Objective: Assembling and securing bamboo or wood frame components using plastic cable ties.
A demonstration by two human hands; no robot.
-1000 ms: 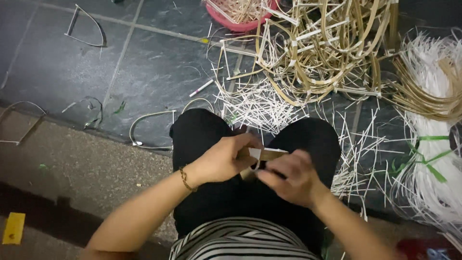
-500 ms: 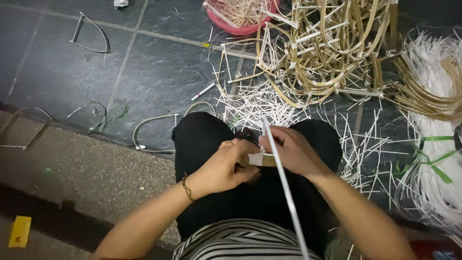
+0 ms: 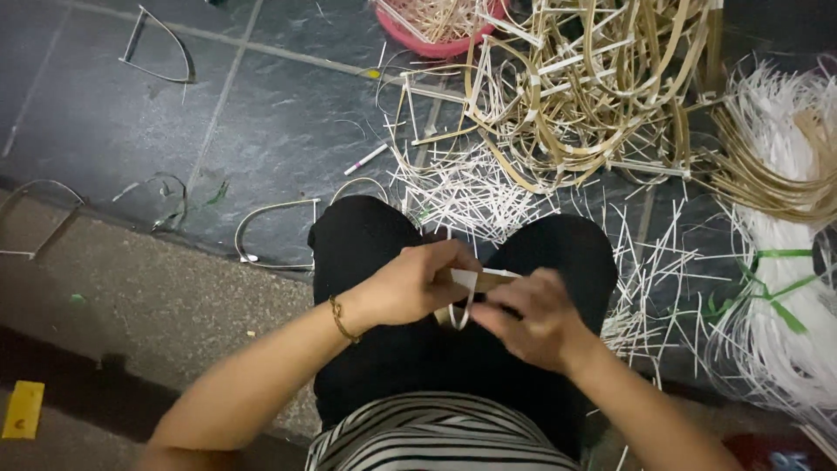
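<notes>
- Bottom centre: a striped shirt (image 3: 436, 436) and black trousers (image 3: 384, 349) of the seated person.
- Lower left corner: a small yellow rectangular tag (image 3: 23, 408) lies flat on the kerb (image 3: 131, 296).
- Centre, over the lap: the left hand (image 3: 418, 283), with a bracelet (image 3: 342, 320) at the wrist, has its grip pinched on the near end of a tan strip (image 3: 490, 280).
- The right hand (image 3: 532, 318) has its grip closed around the same strip and a white band (image 3: 464, 292) that loops round it and hangs below in a small loop.
- The strip is short, flat and tan; its long axis runs left to right, nearly level.
- Past the knees: white offcuts (image 3: 471, 187) scattered on the dark tiled floor (image 3: 288, 122), with a white pen (image 3: 364, 160) lying slantwise.
- Left of centre and upper left: bent wire loops (image 3: 270, 228).
- Upper right: a tangled heap of tan strips (image 3: 602, 78); further back a pink basket (image 3: 436, 35).
- Right edge: white bundles (image 3: 785, 340) tied with green tape (image 3: 776, 288).
</notes>
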